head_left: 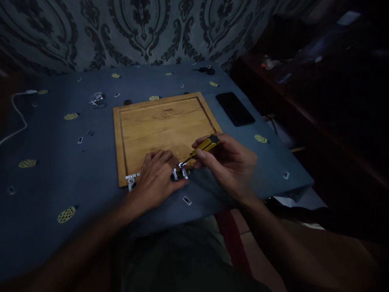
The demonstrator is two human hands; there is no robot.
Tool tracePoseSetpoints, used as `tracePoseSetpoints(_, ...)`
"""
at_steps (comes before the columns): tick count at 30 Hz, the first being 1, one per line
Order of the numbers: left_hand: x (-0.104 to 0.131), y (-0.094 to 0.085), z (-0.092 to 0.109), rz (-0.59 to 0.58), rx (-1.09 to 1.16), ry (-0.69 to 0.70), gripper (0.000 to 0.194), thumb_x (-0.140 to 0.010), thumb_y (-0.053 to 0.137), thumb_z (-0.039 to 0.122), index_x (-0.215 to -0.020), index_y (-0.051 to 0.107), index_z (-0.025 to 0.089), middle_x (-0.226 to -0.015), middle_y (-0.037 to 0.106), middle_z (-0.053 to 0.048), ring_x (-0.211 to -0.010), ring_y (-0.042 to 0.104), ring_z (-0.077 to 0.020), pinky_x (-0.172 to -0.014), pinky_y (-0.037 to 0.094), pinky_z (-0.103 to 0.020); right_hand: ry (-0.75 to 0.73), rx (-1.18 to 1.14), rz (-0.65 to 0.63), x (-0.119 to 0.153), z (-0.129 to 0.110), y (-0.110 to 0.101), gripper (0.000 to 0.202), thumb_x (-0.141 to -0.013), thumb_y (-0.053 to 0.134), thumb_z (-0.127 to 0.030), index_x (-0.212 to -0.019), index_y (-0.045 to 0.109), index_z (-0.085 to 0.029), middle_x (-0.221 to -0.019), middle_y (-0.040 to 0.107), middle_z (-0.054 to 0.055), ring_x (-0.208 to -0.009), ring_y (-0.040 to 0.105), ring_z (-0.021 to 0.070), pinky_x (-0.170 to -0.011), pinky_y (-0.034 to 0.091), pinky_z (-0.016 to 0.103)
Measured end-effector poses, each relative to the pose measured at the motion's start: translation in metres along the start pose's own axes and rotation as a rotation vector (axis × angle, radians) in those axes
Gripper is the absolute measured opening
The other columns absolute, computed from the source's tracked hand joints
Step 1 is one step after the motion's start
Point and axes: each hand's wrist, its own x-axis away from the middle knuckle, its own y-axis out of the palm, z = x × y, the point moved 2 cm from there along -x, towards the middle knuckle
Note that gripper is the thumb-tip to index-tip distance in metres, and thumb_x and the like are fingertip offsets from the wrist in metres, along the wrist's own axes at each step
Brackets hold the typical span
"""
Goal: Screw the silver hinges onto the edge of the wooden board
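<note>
A framed wooden panel (164, 125) lies flat on the cloth-covered table. My right hand (232, 164) grips a yellow-and-black screwdriver (205, 147), its shaft slanting down to the left. The tip meets a shiny metal hinge (184, 172) at the panel's near edge; whether it sits in a screw is too small to tell. Across that same edge rests my left hand (158, 174), fingers bent together over the wood and thumb beside the hinge, closed around it. Left of this hand a second metal hinge (131, 180) sits near the panel's corner.
Right of the panel lies a black phone (235, 108). Loose metal hinge parts (97, 99) and small screws (89, 133) are scattered to the left. A white cable (18, 109) runs along the far left. Dark keys or a similar small object (206, 70) lie at the back.
</note>
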Motion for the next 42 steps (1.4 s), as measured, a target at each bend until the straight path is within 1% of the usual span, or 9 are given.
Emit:
tracePoseSetpoints(5, 0.001, 0.001, -0.001, -0.001, -0.005, 0.002, 0.029, -0.087, 0.081, 0.039, -0.103, 0.069, 0.017, -0.110, 0.068, -0.007, -0.107, 0.062, -0.0295, -0.091, 0.045, -0.044, -0.009, -0.026, -0.056, 0.000, -0.002, -0.001, 0.016, -0.087, 0.079, -0.033, -0.092, 0.067, -0.024, -0.084, 0.069, -0.003, -0.057, 0.067, 0.0101, -0.056, 0.056, 0.027)
tracePoseSetpoints(9, 0.001, 0.002, -0.001, 0.022, -0.004, 0.011, 0.028, -0.088, 0.080, 0.039, -0.102, 0.069, 0.018, -0.109, 0.068, -0.007, -0.108, 0.062, -0.0294, -0.091, 0.045, -0.044, -0.037, 0.002, -0.135, -0.003, -0.004, -0.006, 0.012, -0.095, 0.070, -0.034, -0.101, 0.071, -0.024, -0.088, 0.069, 0.000, -0.060, 0.068, 0.0111, -0.059, 0.057, 0.028)
tracePoseSetpoints(16, 0.000, 0.002, -0.001, 0.014, 0.014, 0.002, 0.032, -0.087, 0.081, 0.039, -0.110, 0.069, 0.019, -0.117, 0.068, -0.007, -0.115, 0.061, -0.0308, -0.095, 0.045, -0.046, -0.057, -0.028, -0.033, -0.006, -0.001, -0.006, 0.011, -0.086, 0.081, -0.028, -0.089, 0.071, -0.023, -0.096, 0.070, 0.000, -0.057, 0.065, 0.0081, -0.051, 0.056, 0.025)
tracePoseSetpoints(19, 0.000, 0.002, 0.000, 0.014, 0.013, -0.001, 0.030, -0.087, 0.081, 0.039, -0.105, 0.070, 0.018, -0.111, 0.068, -0.007, -0.110, 0.062, -0.0301, -0.093, 0.045, -0.045, -0.004, -0.097, -0.058, -0.005, -0.001, -0.005, 0.013, -0.085, 0.081, -0.026, -0.089, 0.069, -0.024, -0.088, 0.074, -0.003, -0.052, 0.065, 0.0076, -0.050, 0.056, 0.023)
tracePoseSetpoints(24, 0.000, 0.002, -0.001, 0.009, -0.004, -0.001, 0.028, -0.087, 0.080, 0.039, -0.101, 0.069, 0.018, -0.108, 0.067, -0.006, -0.106, 0.062, -0.0292, -0.091, 0.045, -0.045, 0.007, -0.065, -0.130, -0.005, -0.007, -0.007, 0.018, -0.090, 0.075, -0.023, -0.107, 0.073, -0.025, -0.097, 0.076, -0.001, -0.060, 0.070, 0.0088, -0.059, 0.060, 0.024)
tracePoseSetpoints(26, 0.000, 0.002, -0.001, 0.014, -0.010, 0.004, 0.029, -0.087, 0.080, 0.041, -0.100, 0.068, 0.018, -0.108, 0.067, -0.006, -0.105, 0.062, -0.0290, -0.091, 0.045, -0.045, -0.012, -0.022, -0.135, -0.006, -0.007, -0.007, 0.014, -0.091, 0.073, -0.022, -0.105, 0.074, -0.024, -0.098, 0.075, 0.000, -0.061, 0.069, 0.0086, -0.058, 0.060, 0.024)
tracePoseSetpoints(32, 0.000, 0.003, -0.001, 0.036, 0.007, 0.006, 0.030, -0.087, 0.081, 0.040, -0.106, 0.070, 0.019, -0.110, 0.068, -0.006, -0.107, 0.062, -0.0294, -0.092, 0.045, -0.045, -0.041, 0.011, -0.054, -0.005, -0.001, -0.004, 0.019, -0.080, 0.086, -0.029, -0.089, 0.070, -0.024, -0.081, 0.068, -0.003, -0.063, 0.065, 0.0115, -0.055, 0.059, 0.025)
tracePoseSetpoints(38, 0.001, 0.003, -0.002, 0.030, 0.016, 0.000, 0.030, -0.086, 0.082, 0.041, -0.105, 0.070, 0.020, -0.109, 0.069, -0.006, -0.106, 0.063, -0.0286, -0.092, 0.045, -0.045, -0.179, -0.043, 0.107, -0.001, -0.007, -0.008, 0.014, -0.084, 0.082, -0.020, -0.090, 0.071, -0.027, -0.086, 0.068, -0.003, -0.055, 0.061, 0.0080, -0.046, 0.054, 0.023)
tracePoseSetpoints(42, 0.001, 0.003, -0.003, 0.030, 0.033, 0.002, 0.029, -0.087, 0.081, 0.039, -0.106, 0.071, 0.019, -0.109, 0.069, -0.006, -0.109, 0.062, -0.0289, -0.092, 0.044, -0.045, -0.182, -0.010, 0.103, 0.001, -0.008, -0.010, 0.013, -0.085, 0.080, -0.020, -0.092, 0.071, -0.027, -0.086, 0.068, -0.004, -0.055, 0.062, 0.0086, -0.047, 0.054, 0.025)
